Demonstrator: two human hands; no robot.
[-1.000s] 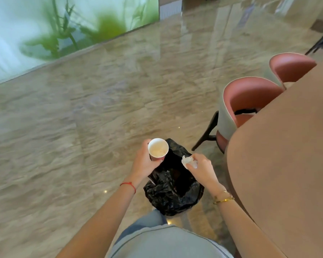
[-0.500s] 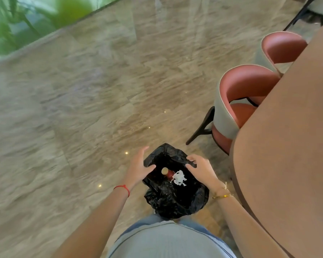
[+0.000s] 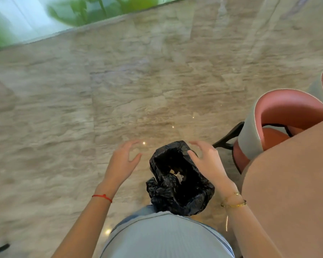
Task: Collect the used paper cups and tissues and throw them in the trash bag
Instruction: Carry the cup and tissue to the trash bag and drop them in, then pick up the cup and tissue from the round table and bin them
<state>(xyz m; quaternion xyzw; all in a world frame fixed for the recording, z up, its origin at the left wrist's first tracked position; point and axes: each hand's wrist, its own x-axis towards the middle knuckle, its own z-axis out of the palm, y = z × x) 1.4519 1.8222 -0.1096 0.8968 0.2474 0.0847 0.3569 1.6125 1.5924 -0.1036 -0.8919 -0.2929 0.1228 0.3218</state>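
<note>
Both hands free over the black trash bag — this load is in!

Left hand and right hand hover either side of the bag's open mouth, fingers spread wide, holding nothing. A scrap of white tissue shows deep inside; no cup is visible there. The brown table looks bare where visible — whether more rubbish waits elsewhere, I can't tell.

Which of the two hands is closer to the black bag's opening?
The right hand, with the gold bracelet: it overlaps the bag's rim, while the left hand hovers clear beside it.
</note>
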